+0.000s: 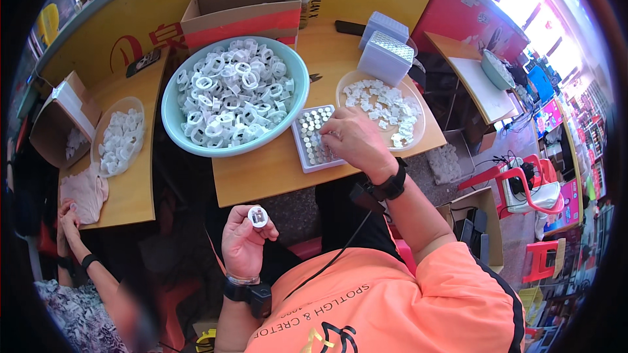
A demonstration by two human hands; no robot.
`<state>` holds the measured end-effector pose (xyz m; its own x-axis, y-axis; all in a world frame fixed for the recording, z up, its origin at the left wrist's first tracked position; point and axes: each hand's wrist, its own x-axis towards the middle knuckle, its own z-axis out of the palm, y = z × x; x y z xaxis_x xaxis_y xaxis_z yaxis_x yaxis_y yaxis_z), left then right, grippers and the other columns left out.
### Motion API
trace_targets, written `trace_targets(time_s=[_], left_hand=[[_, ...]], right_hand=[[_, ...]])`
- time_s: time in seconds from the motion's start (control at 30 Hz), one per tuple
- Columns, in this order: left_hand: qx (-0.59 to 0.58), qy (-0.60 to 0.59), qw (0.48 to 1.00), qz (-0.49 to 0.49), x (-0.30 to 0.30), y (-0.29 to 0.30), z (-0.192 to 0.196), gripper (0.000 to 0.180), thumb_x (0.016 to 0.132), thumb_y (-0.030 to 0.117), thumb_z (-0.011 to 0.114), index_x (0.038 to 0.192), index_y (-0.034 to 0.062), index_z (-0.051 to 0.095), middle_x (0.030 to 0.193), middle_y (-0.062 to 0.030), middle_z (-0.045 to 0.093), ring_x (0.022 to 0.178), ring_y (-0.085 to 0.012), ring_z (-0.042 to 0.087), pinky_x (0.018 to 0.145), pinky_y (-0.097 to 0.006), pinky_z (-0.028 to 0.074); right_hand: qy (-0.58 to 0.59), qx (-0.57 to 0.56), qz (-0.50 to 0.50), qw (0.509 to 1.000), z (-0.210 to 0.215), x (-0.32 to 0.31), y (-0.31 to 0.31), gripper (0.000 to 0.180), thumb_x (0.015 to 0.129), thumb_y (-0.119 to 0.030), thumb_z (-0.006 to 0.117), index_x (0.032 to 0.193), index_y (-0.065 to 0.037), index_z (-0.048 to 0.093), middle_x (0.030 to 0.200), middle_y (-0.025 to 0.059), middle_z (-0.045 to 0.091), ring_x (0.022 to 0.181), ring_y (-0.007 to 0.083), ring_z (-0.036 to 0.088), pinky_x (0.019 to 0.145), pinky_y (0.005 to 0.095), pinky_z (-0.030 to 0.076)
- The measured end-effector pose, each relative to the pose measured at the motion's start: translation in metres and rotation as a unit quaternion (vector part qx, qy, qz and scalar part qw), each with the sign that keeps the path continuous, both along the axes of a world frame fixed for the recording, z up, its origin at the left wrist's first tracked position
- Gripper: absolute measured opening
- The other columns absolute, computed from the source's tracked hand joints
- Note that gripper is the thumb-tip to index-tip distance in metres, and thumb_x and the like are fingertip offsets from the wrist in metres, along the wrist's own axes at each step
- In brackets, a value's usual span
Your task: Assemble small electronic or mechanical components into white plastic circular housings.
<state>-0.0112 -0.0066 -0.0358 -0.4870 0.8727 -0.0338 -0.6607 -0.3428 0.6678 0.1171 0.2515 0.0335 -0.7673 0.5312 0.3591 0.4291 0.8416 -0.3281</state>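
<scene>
My left hand (243, 249) is closed around a small round white plastic housing (258, 216), held up in front of my lap with its opening facing up. Small parts show inside the housing, too small to name. Over on the table, my right hand (358, 138) reaches into a white tray (302, 153) filled with rows of small round silvery discs (315, 119). Its fingertips are drawn together among the discs; whatever they pinch is hidden. Just left of the tray stands a light-blue tub (171, 121) heaped with white ring-shaped plastic parts (237, 88).
A shallow round dish (420, 132) of small white pieces lies right of the tray. Behind it stand stacked plastic trays (384, 59). An open cardboard box (242, 19) is behind the tub. At left, another person's hands (68, 221) rest by a second table (136, 189).
</scene>
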Motion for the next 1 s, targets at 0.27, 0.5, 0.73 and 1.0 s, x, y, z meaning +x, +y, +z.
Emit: trace_targets(time_s=[0.27, 0.5, 0.73, 1.0], left_hand=[[-0.002, 0.000, 1.000, 0.001, -0.001, 0.001, 0.000, 0.022, 0.093, 0.022, 0.055, 0.105, 0.0039, 0.052, 0.085, -0.0143, 0.064, 0.073, -0.0233, 0.064, 0.067, -0.032, 0.054], [-0.002, -0.005, 1.000, 0.005, -0.001, -0.001, 0.002, 0.023, 0.093, 0.022, 0.055, 0.106, 0.0035, 0.052, 0.085, -0.0140, 0.063, 0.073, -0.0236, 0.064, 0.066, -0.033, 0.053], [0.007, -0.011, 1.000, 0.007, -0.001, 0.000, 0.003, 0.025, 0.092, 0.022, 0.055, 0.108, 0.0034, 0.053, 0.085, -0.0140, 0.063, 0.073, -0.0239, 0.063, 0.067, -0.034, 0.052], [0.035, -0.033, 0.999, 0.015, -0.001, -0.002, 0.003, 0.025, 0.093, 0.022, 0.054, 0.109, 0.0026, 0.052, 0.089, -0.0144, 0.062, 0.076, -0.0235, 0.062, 0.068, -0.034, 0.052]], right_hand=[[-0.019, 0.027, 0.001, 0.999, -0.005, -0.016, -0.012, 0.017, 0.076, -0.022, 0.064, 0.078, -0.008, 0.074, 0.084, 0.0107, 0.061, 0.088, 0.0297, 0.056, 0.082, 0.0386, 0.046], [-0.001, 0.049, -0.006, 0.999, -0.011, -0.016, -0.015, 0.014, 0.074, -0.018, 0.063, 0.077, -0.008, 0.073, 0.085, 0.0104, 0.061, 0.090, 0.0290, 0.056, 0.082, 0.0392, 0.045], [0.026, 0.033, -0.021, 0.999, -0.018, -0.016, -0.013, 0.011, 0.076, -0.014, 0.063, 0.074, -0.006, 0.070, 0.088, 0.0090, 0.061, 0.092, 0.0289, 0.055, 0.084, 0.0398, 0.044], [0.208, -0.010, 0.065, 0.976, 0.008, -0.014, -0.055, 0.006, 0.073, -0.006, 0.069, 0.078, -0.004, 0.066, 0.094, 0.0096, 0.063, 0.094, 0.0299, 0.057, 0.084, 0.0391, 0.044]])
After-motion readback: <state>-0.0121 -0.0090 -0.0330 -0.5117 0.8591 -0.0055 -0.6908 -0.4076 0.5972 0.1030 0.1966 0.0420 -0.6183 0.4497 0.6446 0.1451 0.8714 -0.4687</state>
